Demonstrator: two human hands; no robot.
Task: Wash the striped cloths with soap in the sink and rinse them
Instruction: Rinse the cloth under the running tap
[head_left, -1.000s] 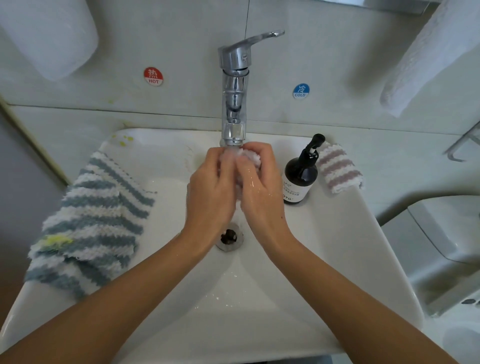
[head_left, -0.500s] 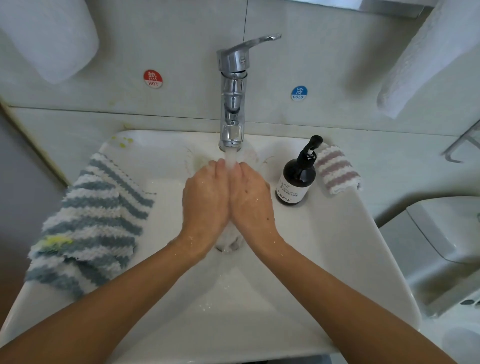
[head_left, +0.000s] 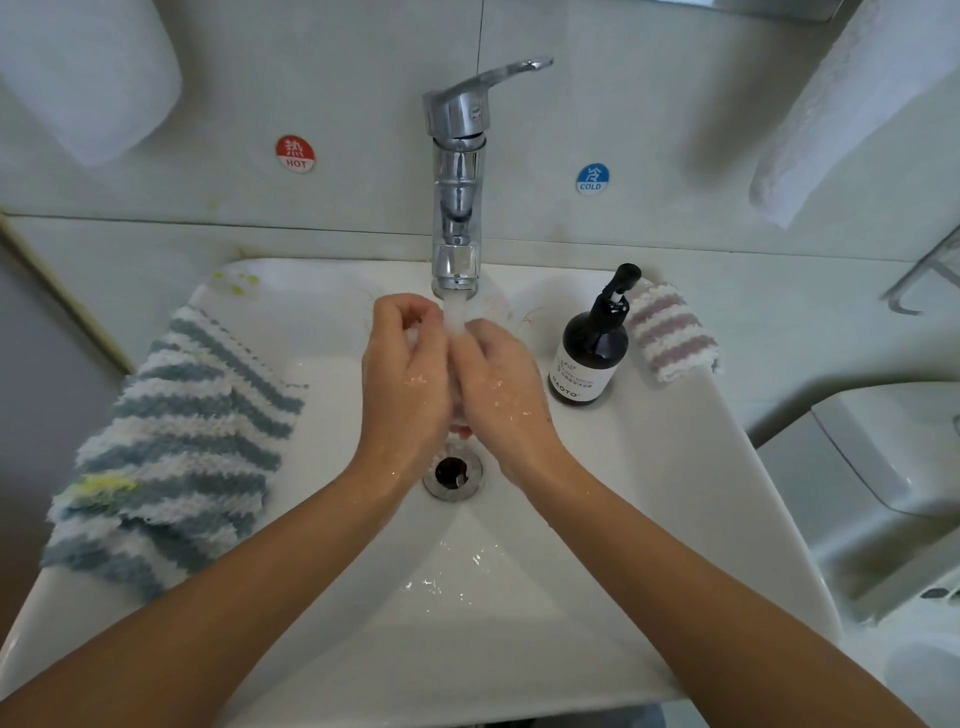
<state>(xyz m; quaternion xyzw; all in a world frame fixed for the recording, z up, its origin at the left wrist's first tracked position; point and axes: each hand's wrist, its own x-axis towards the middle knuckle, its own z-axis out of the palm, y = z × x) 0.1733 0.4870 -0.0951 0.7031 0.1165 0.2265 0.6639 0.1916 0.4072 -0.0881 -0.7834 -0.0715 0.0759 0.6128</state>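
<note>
Water runs from the chrome faucet (head_left: 457, 171) into the white sink (head_left: 649, 519). My left hand (head_left: 402, 384) and my right hand (head_left: 501, 387) are pressed together under the stream, curled around a small wet cloth (head_left: 456, 400) that is almost wholly hidden between my palms. A blue-and-white striped cloth (head_left: 176, 447) with a yellow stain lies draped over the sink's left rim. A folded pink-and-white striped cloth (head_left: 672, 338) rests on the right rim behind the dark soap pump bottle (head_left: 589, 353).
The open drain (head_left: 452, 473) lies just below my hands. HOT (head_left: 295, 154) and COLD (head_left: 592, 179) stickers mark the wall. White towels hang at upper left (head_left: 88, 67) and upper right (head_left: 852, 114). A toilet (head_left: 883, 488) stands to the right.
My hands keep rubbing the small cloth under the stream: they dropped toward the drain, then rose again. My left hand now sits higher than my right.
</note>
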